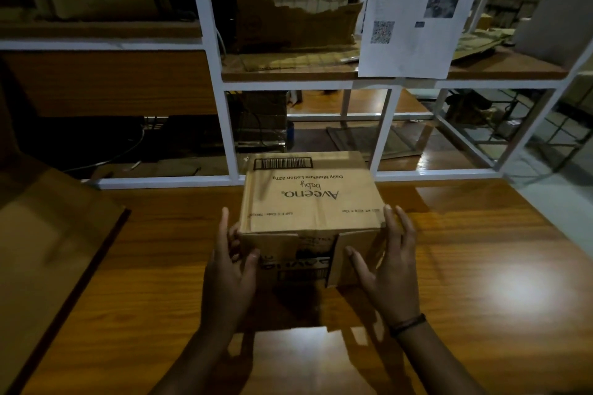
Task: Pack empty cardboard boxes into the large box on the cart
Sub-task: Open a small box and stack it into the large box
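While the far left of the view is filled by a broad, pale brown cardboard panel (48,234), blurred and cut off by the edge, it cannot be told whether this is the large box of the task; no cart is seen. Next across, the left hand (229,266) is spread wide, fingers straight along the left end of the small brown cardboard box (308,199), thumb laid on its near face. The box is placed dead ahead on the glossy orange-brown wooden table (481,250), just in front of the white metal shelf frame (224,125), its printed top upside down to the viewer. Its long axis is judged to run side to side, so each short end is met by one hand. On the right, the right hand (391,266) is opened just as wide, fingers raised beside the right end, thumb reaching for a loose flap on the near face; firm contact there cannot be confirmed. Neither hand is nearer: the box is bracketed evenly. An inward squeeze and a lift are called for, then a carry leftward, if the panel is indeed the target.
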